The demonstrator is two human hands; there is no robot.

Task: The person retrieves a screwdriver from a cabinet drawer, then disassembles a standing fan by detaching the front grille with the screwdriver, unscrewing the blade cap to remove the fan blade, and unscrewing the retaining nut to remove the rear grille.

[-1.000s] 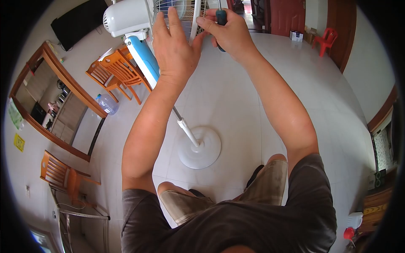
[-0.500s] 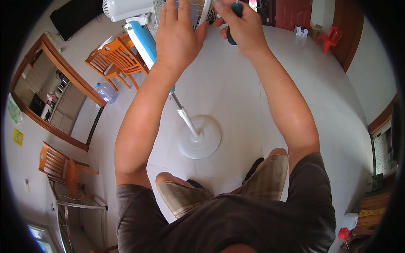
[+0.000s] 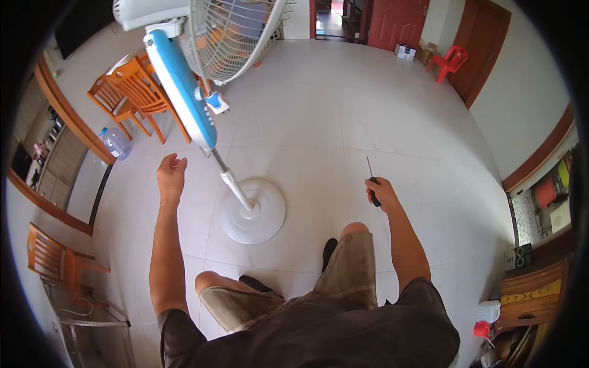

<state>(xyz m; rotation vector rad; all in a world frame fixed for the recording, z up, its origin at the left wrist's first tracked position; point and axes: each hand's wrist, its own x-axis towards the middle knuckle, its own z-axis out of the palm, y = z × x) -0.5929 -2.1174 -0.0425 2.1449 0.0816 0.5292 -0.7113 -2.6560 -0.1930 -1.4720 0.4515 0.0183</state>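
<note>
A standing fan with a blue and white body [image 3: 178, 89] rises from a round white base [image 3: 270, 211]. Its wire cage [image 3: 230, 43] is at the top, and a plug [image 3: 216, 102] hangs beside the body. My left hand [image 3: 171, 178] is left of the fan's pole, touching nothing, its fingers partly curled and apart. To the right, well away from the fan, my right hand [image 3: 383, 194] is wrapped round the dark handle of a screwdriver [image 3: 374, 190], whose thin shaft points up and away from me.
Wooden chairs [image 3: 132, 86] and a large plastic bottle [image 3: 115, 144] stand at the left. Another wooden chair [image 3: 46, 254] is nearer on that side. A red plastic chair [image 3: 449, 63] is at the back right, and a wooden cabinet [image 3: 534, 294] at the lower right.
Both hands have come down and away from the fan's cage, the left to the left and the right to the right with the screwdriver. More of the fan now shows.
</note>
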